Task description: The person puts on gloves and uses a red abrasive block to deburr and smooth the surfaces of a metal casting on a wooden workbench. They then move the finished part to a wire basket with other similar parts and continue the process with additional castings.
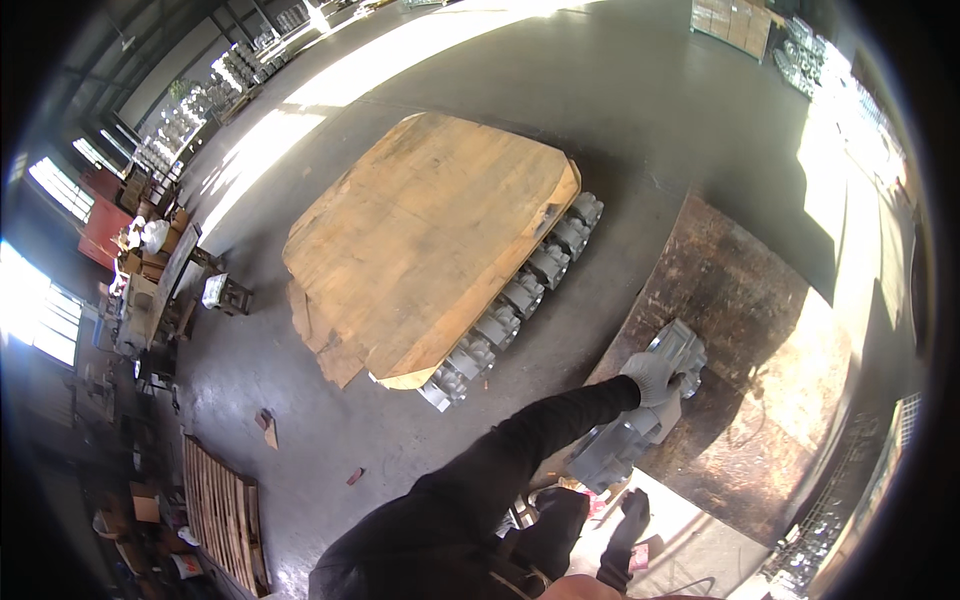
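My left arm in a black sleeve reaches out to the right across the lower middle. My left hand (653,380), in a pale glove, is closed on a grey metal casting (678,347) lying on a worn brown board surface (730,270). Part of the fingers is hidden against the metal. Just nearer to me, below the glove, sits a larger grey metal part (610,450). My right hand does not show.
Left of my arm, a big wooden board (430,230) lies on top of several grey castings (500,325). A slatted wooden pallet (220,510) rests at the lower left. Cluttered benches (150,280) line the left side. Stacked boxes (730,25) stand far off.
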Motion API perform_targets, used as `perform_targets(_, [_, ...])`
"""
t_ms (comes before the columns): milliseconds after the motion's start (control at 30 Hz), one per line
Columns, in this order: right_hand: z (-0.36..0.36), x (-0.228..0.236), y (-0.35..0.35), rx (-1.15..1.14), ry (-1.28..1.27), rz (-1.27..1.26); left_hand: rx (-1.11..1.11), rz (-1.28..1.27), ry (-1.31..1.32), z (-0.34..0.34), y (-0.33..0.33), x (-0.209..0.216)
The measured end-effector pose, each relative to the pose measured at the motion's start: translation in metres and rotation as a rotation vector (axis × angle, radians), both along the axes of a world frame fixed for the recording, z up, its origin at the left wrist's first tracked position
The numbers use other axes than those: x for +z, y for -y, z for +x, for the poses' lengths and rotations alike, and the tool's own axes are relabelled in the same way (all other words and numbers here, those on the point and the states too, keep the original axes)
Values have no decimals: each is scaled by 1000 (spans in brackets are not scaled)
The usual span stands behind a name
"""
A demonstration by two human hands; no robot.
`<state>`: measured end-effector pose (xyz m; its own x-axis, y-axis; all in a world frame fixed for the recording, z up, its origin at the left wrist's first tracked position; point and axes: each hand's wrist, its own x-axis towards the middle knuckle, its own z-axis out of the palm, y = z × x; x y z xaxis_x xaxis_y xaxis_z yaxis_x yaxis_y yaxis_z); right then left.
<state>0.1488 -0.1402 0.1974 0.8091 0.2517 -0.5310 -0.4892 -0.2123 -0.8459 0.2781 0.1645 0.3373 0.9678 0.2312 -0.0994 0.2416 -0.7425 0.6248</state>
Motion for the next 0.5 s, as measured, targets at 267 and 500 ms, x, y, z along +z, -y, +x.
perform_targets(267, [11, 58, -143, -248, -438, 519, 177, -191, -3, -92, 2, -20])
perform_targets(500, [19, 46, -161, -431, -284, 424, 231, -450, -84, -126, -9, -12])
